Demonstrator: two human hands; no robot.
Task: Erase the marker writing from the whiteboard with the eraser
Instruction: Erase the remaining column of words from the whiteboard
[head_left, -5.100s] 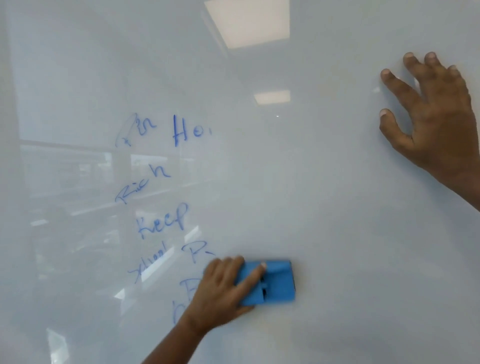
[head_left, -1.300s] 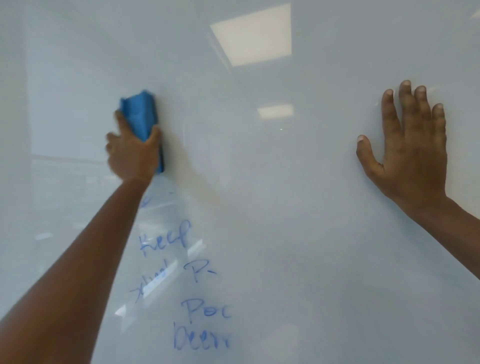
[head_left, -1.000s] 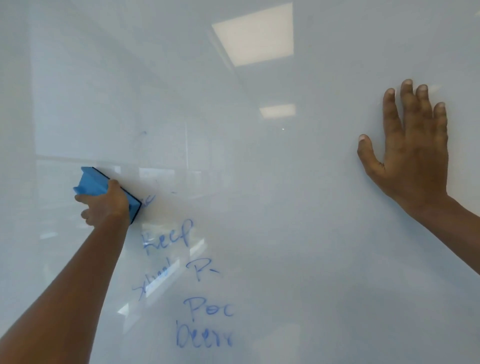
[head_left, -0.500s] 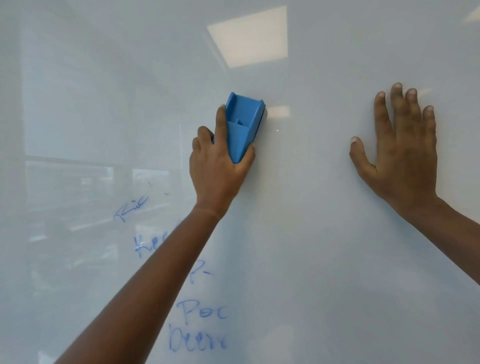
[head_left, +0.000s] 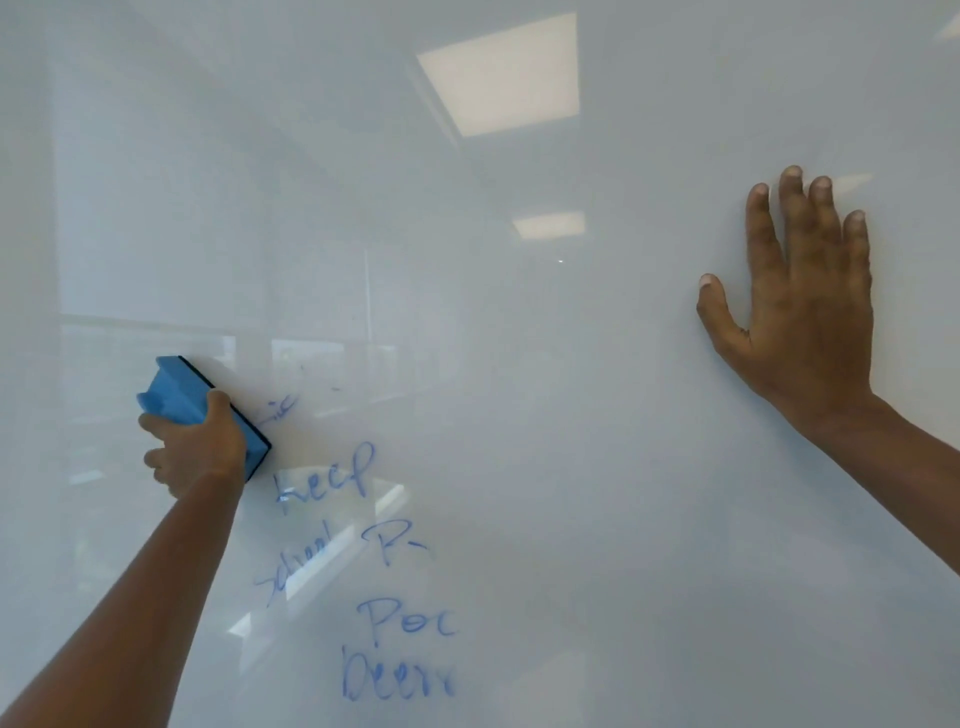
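Observation:
A glossy whiteboard (head_left: 545, 467) fills the view. My left hand (head_left: 195, 452) grips a blue eraser (head_left: 182, 389) with a dark felt face, pressed to the board at the left. Just right of the eraser is a faint smeared remnant of a word (head_left: 280, 410). Below it stands blue marker writing (head_left: 327, 478), with several more lines running down to the lowest word (head_left: 397, 680). My right hand (head_left: 810, 312) lies flat on the board at the right, fingers spread, holding nothing.
The board reflects ceiling light panels (head_left: 498, 73) and a window band at the left. The upper board and the whole right half show no writing.
Half a second ago the eraser was up at the board's middle top; my left hand has swept it down and left. The "Ric" word is now mostly wiped. My right hand stayed put.

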